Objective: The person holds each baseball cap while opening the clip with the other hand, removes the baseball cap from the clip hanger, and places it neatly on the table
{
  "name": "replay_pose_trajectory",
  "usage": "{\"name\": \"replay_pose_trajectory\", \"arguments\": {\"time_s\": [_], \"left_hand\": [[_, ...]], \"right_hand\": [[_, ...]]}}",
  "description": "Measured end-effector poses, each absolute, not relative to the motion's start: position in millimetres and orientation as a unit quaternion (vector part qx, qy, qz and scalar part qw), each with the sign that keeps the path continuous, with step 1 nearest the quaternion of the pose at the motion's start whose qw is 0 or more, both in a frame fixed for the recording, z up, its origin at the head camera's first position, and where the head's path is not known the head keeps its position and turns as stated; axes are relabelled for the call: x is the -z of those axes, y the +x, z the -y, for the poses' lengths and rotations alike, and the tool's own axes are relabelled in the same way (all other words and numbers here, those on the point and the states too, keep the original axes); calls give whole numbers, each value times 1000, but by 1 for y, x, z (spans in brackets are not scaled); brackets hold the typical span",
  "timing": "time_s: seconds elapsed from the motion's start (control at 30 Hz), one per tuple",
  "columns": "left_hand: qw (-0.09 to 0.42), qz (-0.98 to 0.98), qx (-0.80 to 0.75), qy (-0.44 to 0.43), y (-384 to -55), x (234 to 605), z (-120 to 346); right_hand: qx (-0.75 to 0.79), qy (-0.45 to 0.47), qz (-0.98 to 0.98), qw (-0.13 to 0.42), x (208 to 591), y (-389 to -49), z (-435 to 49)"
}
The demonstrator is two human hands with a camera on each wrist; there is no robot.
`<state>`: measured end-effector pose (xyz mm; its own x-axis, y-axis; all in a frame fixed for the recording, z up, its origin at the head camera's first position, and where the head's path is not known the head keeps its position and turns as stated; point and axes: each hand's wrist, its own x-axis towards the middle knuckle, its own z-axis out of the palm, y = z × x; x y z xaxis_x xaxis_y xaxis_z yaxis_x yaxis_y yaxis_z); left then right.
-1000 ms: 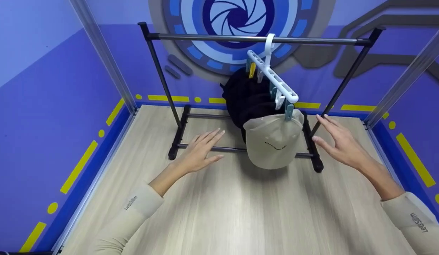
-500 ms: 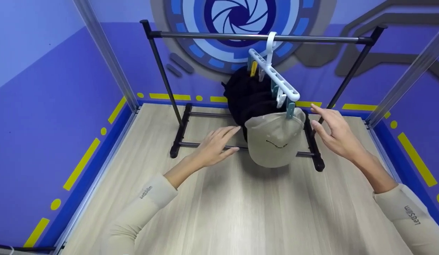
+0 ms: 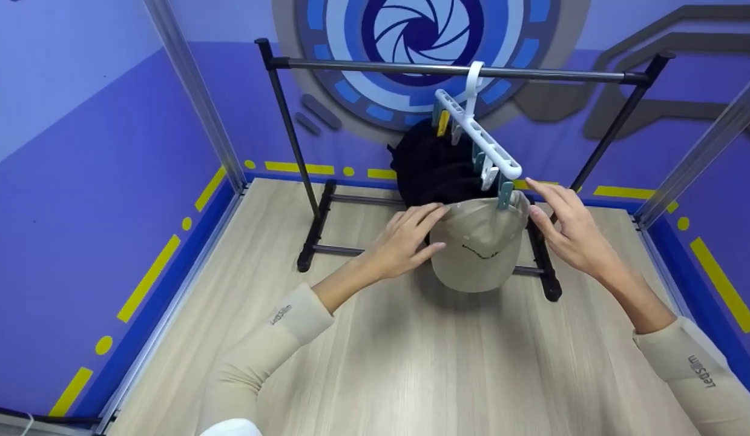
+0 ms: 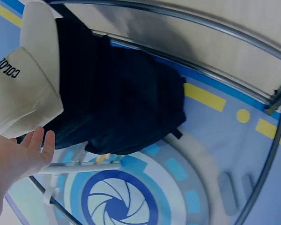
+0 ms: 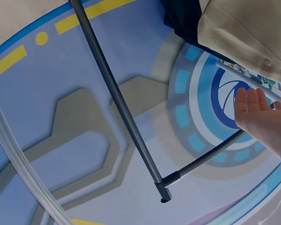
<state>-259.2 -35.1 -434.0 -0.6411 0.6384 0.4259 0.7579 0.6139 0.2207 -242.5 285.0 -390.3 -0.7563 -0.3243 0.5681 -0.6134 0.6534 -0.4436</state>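
Note:
A beige baseball cap point(image 3: 476, 271) with dark lettering hangs by a teal clip point(image 3: 505, 195) from the front end of a white clip hanger point(image 3: 487, 143). Behind it hang black caps point(image 3: 432, 172), bunched so that I cannot tell them apart. My left hand point(image 3: 402, 243) reaches the beige cap's left edge, fingers extended and thumb spread; whether the fingertips touch it I cannot tell. In the left wrist view these fingers point(image 4: 36, 140) lie by the cap's edge. My right hand point(image 3: 567, 230) hovers at the cap's right side, fingers extended, holding nothing.
The hanger hooks over the top bar point(image 3: 381, 65) of a black metal rack standing on a wood-grain table point(image 3: 411, 363). A yellow clip point(image 3: 443, 123) and a white clip point(image 3: 488, 177) hang along the hanger. Blue-purple printed panels point(image 3: 138, 151) enclose the table.
My left hand has moved right, from beside the rack's left foot to the beige cap's left edge. My right hand has shifted slightly left, nearer the cap. The cap hangs as before.

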Motion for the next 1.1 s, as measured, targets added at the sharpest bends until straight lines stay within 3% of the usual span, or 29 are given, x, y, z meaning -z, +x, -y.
{"name": "replay_pose_trajectory", "arguments": {"time_s": [0.57, 0.87, 1.1], "left_hand": [[187, 871, 206, -405, -268, 408, -9], [215, 850, 262, -404, -271, 402, -22], [208, 837, 308, -401, -270, 399, -30]], "right_hand": [[-350, 266, 870, 222, 372, -248, -261], [-367, 298, 844, 254, 370, -254, -248], [-453, 258, 823, 223, 367, -250, -246]]}}
